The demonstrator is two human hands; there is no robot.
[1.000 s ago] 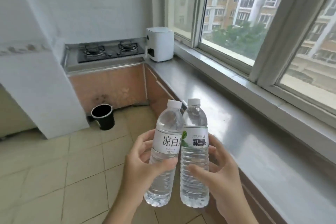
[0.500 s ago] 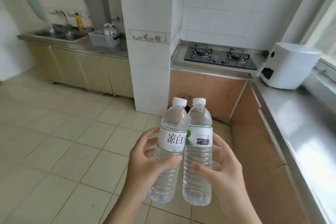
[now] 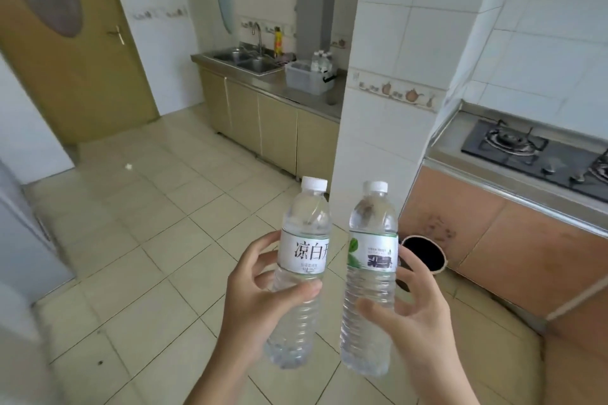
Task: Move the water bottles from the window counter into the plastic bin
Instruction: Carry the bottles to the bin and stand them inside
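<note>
1. My left hand [image 3: 260, 302] grips the white-label bottle [image 3: 301, 276] at mid-body, thumb across the front and fingers curled behind; held upright, cap up.
2. My right hand [image 3: 418, 319] grips the green-label bottle [image 3: 370, 276] the same way, thumb low on the front, fingers wrapped round the far side.
3. The bottles are carried side by side with a narrow gap, over the tiled floor [image 3: 138, 240], apparently so both go in one trip.
4. The plastic bin [image 3: 307, 79] stands on the far counter beside the sink [image 3: 243, 57], partly hidden by the tiled pillar [image 3: 378, 102]; bottles already stand in it.
5. Judgement: transport stage; neither bottle is near the bin yet.
</note>
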